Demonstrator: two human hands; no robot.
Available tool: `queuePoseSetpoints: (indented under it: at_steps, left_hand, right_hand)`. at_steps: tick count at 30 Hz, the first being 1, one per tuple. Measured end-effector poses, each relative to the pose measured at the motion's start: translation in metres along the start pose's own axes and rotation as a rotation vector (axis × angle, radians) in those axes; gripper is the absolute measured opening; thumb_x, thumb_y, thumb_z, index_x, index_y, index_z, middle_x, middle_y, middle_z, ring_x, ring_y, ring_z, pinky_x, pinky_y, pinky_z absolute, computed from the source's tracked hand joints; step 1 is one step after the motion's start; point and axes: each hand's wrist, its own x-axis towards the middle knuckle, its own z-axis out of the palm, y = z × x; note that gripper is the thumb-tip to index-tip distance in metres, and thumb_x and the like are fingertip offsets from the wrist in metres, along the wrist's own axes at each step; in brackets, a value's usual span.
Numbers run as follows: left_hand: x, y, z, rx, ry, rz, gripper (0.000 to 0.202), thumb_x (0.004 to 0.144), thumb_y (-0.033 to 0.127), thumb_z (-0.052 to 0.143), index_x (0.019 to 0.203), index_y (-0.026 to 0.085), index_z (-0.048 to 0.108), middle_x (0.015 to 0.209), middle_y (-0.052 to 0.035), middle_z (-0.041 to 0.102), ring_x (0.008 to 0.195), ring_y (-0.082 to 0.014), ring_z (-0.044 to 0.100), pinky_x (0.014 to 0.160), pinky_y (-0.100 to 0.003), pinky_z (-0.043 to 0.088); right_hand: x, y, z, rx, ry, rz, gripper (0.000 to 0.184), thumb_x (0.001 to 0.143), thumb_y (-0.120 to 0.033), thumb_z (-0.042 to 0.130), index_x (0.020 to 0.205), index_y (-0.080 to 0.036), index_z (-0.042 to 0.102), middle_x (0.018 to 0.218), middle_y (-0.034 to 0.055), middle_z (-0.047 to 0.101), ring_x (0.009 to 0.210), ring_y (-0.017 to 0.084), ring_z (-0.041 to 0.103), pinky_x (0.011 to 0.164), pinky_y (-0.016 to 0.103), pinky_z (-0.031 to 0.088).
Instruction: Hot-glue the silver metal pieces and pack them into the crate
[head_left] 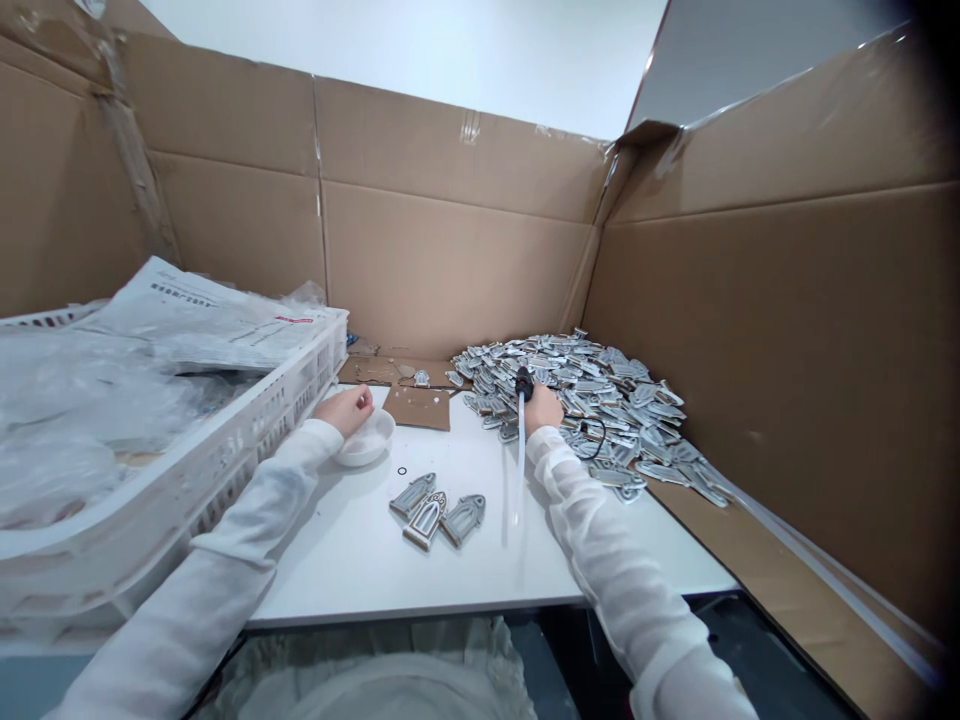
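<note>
My right hand (544, 409) is closed around a black hot glue gun (524, 382), in front of a heap of grey metal-looking arched pieces (555, 365). A long translucent glue stick (520, 450) sticks out of its back towards me. My left hand (347, 408) is over the rim of a small white bowl (367, 441), its fingers curled together. Whatever those fingers may hold is too small to see. Between my arms lie three loose arched pieces (426, 520), overlapping on the white table (337, 565). Above them is a small black ring (402, 471).
A white plastic basket (285, 400) with clear bags and a printed sheet (195, 310) stands at the left. Cardboard walls (450, 240) enclose the back and sides. A flat cardboard piece (418, 408) lies behind the bowl. A black cable (602, 436) loops beside my right hand.
</note>
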Motion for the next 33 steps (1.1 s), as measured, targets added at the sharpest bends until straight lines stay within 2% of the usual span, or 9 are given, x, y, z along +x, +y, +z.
queuePoseSetpoints:
  at_steps: [3, 6, 8, 14, 19, 22, 26, 29, 33]
  left_hand:
    - [-0.006, 0.016, 0.000, -0.344, 0.116, 0.023, 0.009, 0.069, 0.026, 0.050, 0.066, 0.019, 0.045, 0.059, 0.0030, 0.052, 0.058, -0.0120, 0.048, 0.055, -0.022, 0.032]
    - [-0.016, 0.041, 0.009, -0.910, 0.033, 0.026, 0.018, 0.068, 0.030, 0.053, 0.069, 0.019, 0.040, 0.050, 0.0064, 0.045, 0.040, -0.0064, 0.037, 0.043, -0.018, 0.025]
    - [-0.023, 0.058, 0.017, -1.178, -0.040, 0.016, 0.024, 0.068, 0.033, 0.057, 0.072, 0.019, 0.038, 0.053, 0.0062, 0.051, 0.034, -0.0026, 0.029, 0.038, -0.016, 0.019]
    - [-0.034, 0.080, 0.037, -1.425, -0.008, 0.015, 0.030, 0.067, 0.031, 0.060, 0.073, 0.019, 0.034, 0.067, 0.0014, 0.063, 0.034, 0.0000, 0.033, 0.039, -0.014, 0.023]
    - [-0.032, 0.082, 0.049, -1.353, 0.028, 0.019, 0.027, 0.068, 0.032, 0.056, 0.071, 0.019, 0.032, 0.071, 0.0007, 0.064, 0.035, -0.0035, 0.042, 0.036, -0.015, 0.023]
    - [-0.030, 0.079, 0.051, -1.183, -0.067, 0.062, 0.025, 0.067, 0.035, 0.054, 0.070, 0.019, 0.035, 0.069, -0.0001, 0.062, 0.038, -0.0057, 0.045, 0.037, -0.017, 0.026]
    - [-0.036, 0.070, 0.044, -0.547, -0.145, 0.189, 0.024, 0.070, 0.041, 0.050, 0.067, 0.017, 0.046, 0.059, 0.0000, 0.056, 0.050, -0.0107, 0.049, 0.048, -0.022, 0.036]
    - [-0.048, 0.065, 0.038, 0.009, -0.260, 0.280, 0.027, 0.068, 0.044, 0.050, 0.071, 0.017, 0.051, 0.070, -0.0047, 0.059, 0.063, -0.0181, 0.055, 0.059, -0.029, 0.040]
    - [-0.059, 0.064, 0.039, 0.291, -0.392, 0.319, 0.032, 0.072, 0.046, 0.042, 0.074, 0.016, 0.054, 0.085, -0.0096, 0.060, 0.072, -0.0226, 0.058, 0.065, -0.033, 0.041]
  right_hand:
    - [-0.015, -0.016, -0.007, 0.260, 0.001, -0.163, 0.020, 0.074, -0.028, 0.052, 0.086, -0.014, 0.060, 0.079, 0.0114, 0.061, 0.076, 0.022, 0.058, 0.064, 0.028, 0.040]
    - [-0.041, -0.036, -0.011, 0.725, -0.270, -0.347, 0.029, 0.073, -0.043, 0.052, 0.083, -0.016, 0.061, 0.060, 0.0026, 0.055, 0.056, 0.015, 0.051, 0.051, 0.024, 0.037]
    - [-0.058, -0.048, -0.011, 0.991, -0.437, -0.328, 0.038, 0.070, -0.052, 0.053, 0.086, -0.018, 0.060, 0.056, -0.0012, 0.049, 0.048, 0.011, 0.045, 0.045, 0.023, 0.033]
    - [-0.076, -0.059, 0.001, 1.359, -0.601, -0.263, 0.035, 0.064, -0.050, 0.061, 0.073, -0.017, 0.056, 0.060, -0.0019, 0.048, 0.053, 0.009, 0.043, 0.049, 0.022, 0.033]
    - [-0.079, -0.058, 0.006, 1.402, -0.672, -0.257, 0.030, 0.065, -0.043, 0.063, 0.078, -0.016, 0.057, 0.061, -0.0029, 0.048, 0.054, 0.008, 0.042, 0.052, 0.022, 0.034]
    - [-0.078, -0.058, 0.006, 1.456, -0.650, -0.221, 0.025, 0.065, -0.039, 0.063, 0.074, -0.017, 0.056, 0.060, -0.0034, 0.046, 0.053, 0.007, 0.041, 0.052, 0.022, 0.033]
    - [-0.071, -0.054, 0.005, 1.521, -0.559, -0.158, 0.023, 0.064, -0.036, 0.064, 0.071, -0.017, 0.054, 0.061, -0.0031, 0.047, 0.053, 0.007, 0.041, 0.050, 0.021, 0.033]
    - [-0.066, -0.050, 0.008, 1.436, -0.499, -0.177, 0.022, 0.065, -0.037, 0.062, 0.069, -0.017, 0.053, 0.059, -0.0026, 0.046, 0.051, 0.008, 0.041, 0.047, 0.022, 0.032]
    - [-0.069, -0.048, 0.010, 1.257, -0.484, -0.212, 0.026, 0.068, -0.044, 0.058, 0.065, -0.018, 0.052, 0.053, -0.0032, 0.043, 0.047, 0.008, 0.039, 0.045, 0.023, 0.031]
